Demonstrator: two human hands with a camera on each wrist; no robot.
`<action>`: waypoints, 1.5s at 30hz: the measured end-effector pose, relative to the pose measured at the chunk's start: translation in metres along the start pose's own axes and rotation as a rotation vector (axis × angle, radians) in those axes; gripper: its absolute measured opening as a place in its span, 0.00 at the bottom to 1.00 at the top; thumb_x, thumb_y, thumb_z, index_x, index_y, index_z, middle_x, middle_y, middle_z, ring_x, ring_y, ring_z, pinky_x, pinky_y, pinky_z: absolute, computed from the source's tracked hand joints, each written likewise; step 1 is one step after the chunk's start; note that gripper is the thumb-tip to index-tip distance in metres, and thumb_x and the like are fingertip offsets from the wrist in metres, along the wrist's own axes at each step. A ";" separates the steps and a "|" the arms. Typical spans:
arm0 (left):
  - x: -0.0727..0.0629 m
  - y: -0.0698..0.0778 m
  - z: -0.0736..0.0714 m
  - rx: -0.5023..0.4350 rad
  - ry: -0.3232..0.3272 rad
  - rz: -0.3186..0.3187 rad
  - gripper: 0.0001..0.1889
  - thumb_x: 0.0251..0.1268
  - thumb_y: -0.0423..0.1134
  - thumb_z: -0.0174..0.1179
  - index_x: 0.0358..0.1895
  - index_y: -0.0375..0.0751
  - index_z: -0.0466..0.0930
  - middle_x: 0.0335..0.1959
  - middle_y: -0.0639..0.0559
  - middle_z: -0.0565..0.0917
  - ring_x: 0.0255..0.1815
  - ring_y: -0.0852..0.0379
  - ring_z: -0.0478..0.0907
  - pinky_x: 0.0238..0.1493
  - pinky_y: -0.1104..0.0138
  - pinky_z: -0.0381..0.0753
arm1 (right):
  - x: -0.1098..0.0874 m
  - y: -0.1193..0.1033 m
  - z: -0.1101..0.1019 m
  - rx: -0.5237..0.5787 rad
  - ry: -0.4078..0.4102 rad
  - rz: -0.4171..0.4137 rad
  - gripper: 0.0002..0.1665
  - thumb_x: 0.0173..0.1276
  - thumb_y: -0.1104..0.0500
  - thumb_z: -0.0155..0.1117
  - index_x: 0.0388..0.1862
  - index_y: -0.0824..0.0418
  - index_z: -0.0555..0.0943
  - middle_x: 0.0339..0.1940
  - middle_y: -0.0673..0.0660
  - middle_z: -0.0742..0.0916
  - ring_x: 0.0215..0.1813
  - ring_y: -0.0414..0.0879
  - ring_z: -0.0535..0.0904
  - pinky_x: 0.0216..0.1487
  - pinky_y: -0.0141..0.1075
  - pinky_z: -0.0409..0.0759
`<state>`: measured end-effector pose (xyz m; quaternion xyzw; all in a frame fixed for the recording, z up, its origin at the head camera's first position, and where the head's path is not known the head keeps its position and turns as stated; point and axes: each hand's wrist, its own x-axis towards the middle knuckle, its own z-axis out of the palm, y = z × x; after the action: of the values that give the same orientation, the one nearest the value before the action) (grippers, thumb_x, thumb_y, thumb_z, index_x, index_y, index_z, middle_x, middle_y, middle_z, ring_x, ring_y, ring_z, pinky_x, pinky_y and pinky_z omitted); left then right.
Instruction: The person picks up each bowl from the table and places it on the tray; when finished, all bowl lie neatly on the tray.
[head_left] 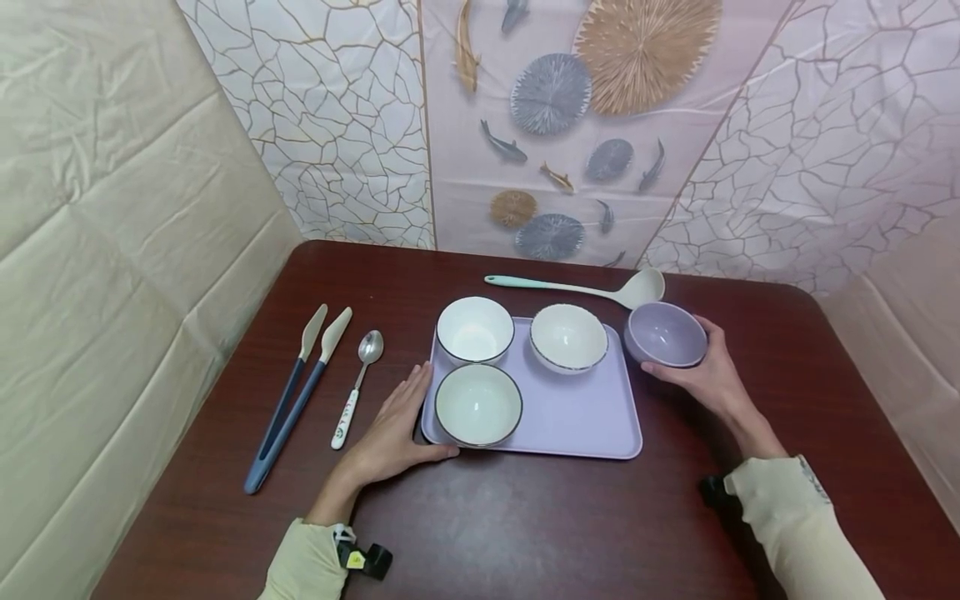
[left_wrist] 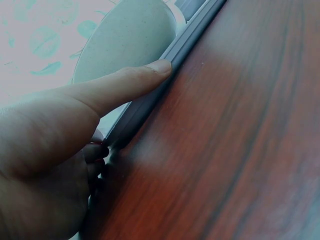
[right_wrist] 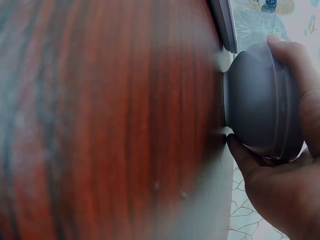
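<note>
A lilac tray point(head_left: 581, 417) carries two white bowls, one at the back left point(head_left: 476, 329) and one at the back right point(head_left: 568, 337), plus a pale dark-rimmed bowl point(head_left: 478, 407) at its front left corner. My left hand point(head_left: 393, 429) lies against that corner, fingers stretched along the tray's left side. Its straight thumb point(left_wrist: 132, 85) touches the front edge beside the pale bowl. Off the tray's right side, my right hand point(head_left: 708, 375) grips a purple bowl point(head_left: 666, 335), thumb at the front and fingers around its right side. The bowl's base point(right_wrist: 226, 100) is close over the table.
Behind the tray lies a ladle point(head_left: 637, 289) with a mint handle. Blue-handled tongs point(head_left: 288, 408) and a metal spoon point(head_left: 356, 387) with a patterned handle lie on the left of the dark wooden table point(head_left: 480, 517). Patterned cloth point(head_left: 510, 167) hangs at the back.
</note>
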<state>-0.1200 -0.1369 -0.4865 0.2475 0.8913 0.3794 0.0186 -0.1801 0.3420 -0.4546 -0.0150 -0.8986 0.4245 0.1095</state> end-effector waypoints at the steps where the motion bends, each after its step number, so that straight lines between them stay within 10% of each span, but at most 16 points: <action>1: 0.000 0.000 0.000 0.001 0.001 0.002 0.65 0.46 0.55 0.77 0.78 0.33 0.41 0.78 0.39 0.48 0.79 0.45 0.40 0.75 0.51 0.44 | -0.001 0.000 0.000 -0.001 0.001 0.005 0.66 0.46 0.54 0.84 0.75 0.64 0.51 0.66 0.69 0.69 0.62 0.60 0.67 0.59 0.39 0.64; 12: -0.002 0.003 0.002 -0.013 -0.011 -0.001 0.65 0.46 0.55 0.77 0.78 0.34 0.40 0.79 0.40 0.47 0.79 0.45 0.40 0.75 0.51 0.43 | -0.016 -0.002 -0.007 0.042 0.020 0.069 0.65 0.48 0.53 0.83 0.76 0.63 0.51 0.67 0.65 0.68 0.63 0.56 0.66 0.56 0.31 0.63; 24: -0.002 0.001 -0.001 -0.010 -0.017 -0.009 0.65 0.47 0.56 0.76 0.79 0.35 0.39 0.79 0.41 0.46 0.79 0.47 0.38 0.75 0.53 0.41 | -0.066 -0.038 -0.015 0.121 -0.048 -0.044 0.62 0.46 0.66 0.83 0.75 0.60 0.55 0.66 0.62 0.69 0.58 0.46 0.68 0.51 0.21 0.66; 45: 0.001 -0.001 0.000 -0.004 -0.014 -0.013 0.65 0.47 0.57 0.76 0.79 0.35 0.39 0.79 0.40 0.47 0.79 0.46 0.39 0.75 0.53 0.42 | -0.102 -0.081 0.041 0.241 -0.278 -0.143 0.67 0.35 0.62 0.88 0.71 0.60 0.55 0.63 0.56 0.71 0.59 0.49 0.71 0.55 0.24 0.69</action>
<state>-0.1213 -0.1371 -0.4864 0.2443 0.8920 0.3792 0.0280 -0.0843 0.2470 -0.4369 0.1210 -0.8465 0.5182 0.0154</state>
